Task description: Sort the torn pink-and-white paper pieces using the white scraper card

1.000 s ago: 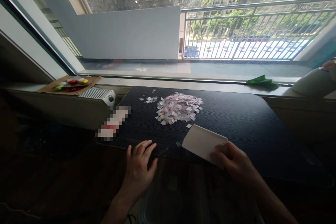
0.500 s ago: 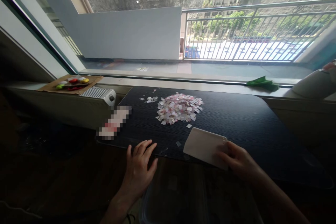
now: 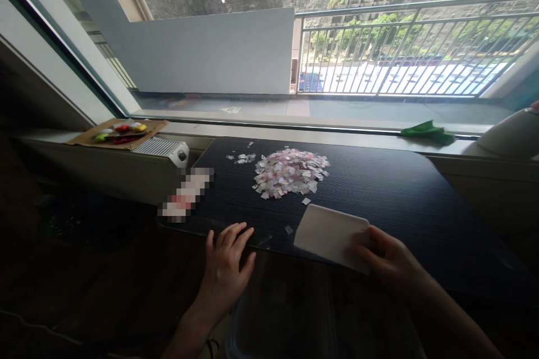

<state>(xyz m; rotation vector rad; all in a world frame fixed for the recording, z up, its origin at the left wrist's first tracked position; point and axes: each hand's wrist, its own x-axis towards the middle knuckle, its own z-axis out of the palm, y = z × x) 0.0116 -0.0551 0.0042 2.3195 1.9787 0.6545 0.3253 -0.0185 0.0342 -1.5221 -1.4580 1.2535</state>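
Note:
My right hand [image 3: 385,249] grips the right end of a pale flat scraper [image 3: 330,235] with rounded corners, fingers behind it and thumb in front. The scraper is tilted over the front edge of the dark table [image 3: 379,179]. Beyond it is a heap of small pinkish-white paper scraps [image 3: 290,173]. One loose scrap [image 3: 306,201] lies between heap and scraper, and a small clear piece [image 3: 288,229] lies just left of the scraper. My left hand [image 3: 227,261] is at the table's front edge, fingers spread, holding nothing.
A blurred-out strip [image 3: 187,196] lies at the table's left end. A few scraps [image 3: 244,159] are scattered left of the heap. The window sill holds cardboard [image 3: 115,143] with colourful items and a green cloth-like piece [image 3: 429,133]. Below my hands stands a clear plastic bin [image 3: 278,320].
The whole view has shifted slightly to the right. Both hands and the scraper hold nearly the same place, and the heap looks unchanged.

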